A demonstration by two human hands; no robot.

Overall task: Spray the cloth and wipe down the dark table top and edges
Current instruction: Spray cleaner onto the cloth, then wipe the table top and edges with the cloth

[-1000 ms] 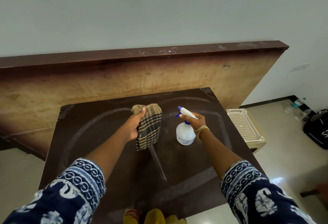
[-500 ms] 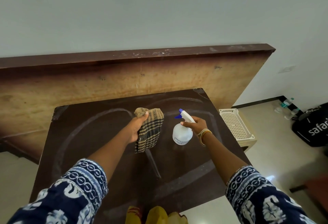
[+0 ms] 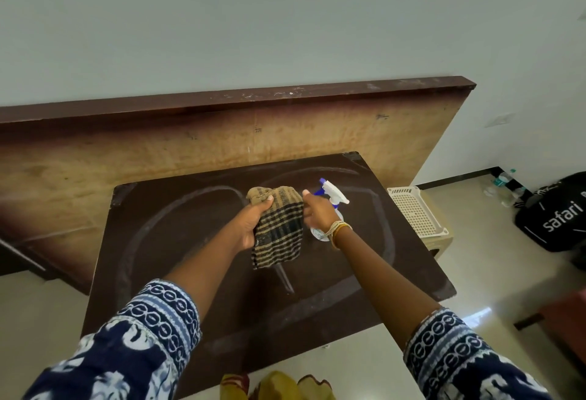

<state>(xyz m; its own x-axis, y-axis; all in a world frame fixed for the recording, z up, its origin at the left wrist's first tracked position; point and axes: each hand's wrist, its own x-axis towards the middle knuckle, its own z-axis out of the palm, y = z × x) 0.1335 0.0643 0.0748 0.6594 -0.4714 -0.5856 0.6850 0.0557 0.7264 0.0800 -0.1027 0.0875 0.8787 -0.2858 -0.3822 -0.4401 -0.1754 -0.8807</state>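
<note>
My left hand point(image 3: 250, 225) grips the hanging cloth point(image 3: 279, 228); right hand point(image 3: 318, 211) grips the spray bottle point(image 3: 331, 196). Spraying looks underway; the dusty table point(image 3: 190, 241) isn't wiped yet.

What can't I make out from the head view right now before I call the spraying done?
- Spray bottle body and label: mostly behind the right hand and wrist.
- Trigger and right fingers: hidden by the hand's back, so a squeeze cannot be told.
- Checked cloth: wetness cannot be told.
- Dark table near edge: covered by both sleeves.
- Left hand palm: turned away.
</note>
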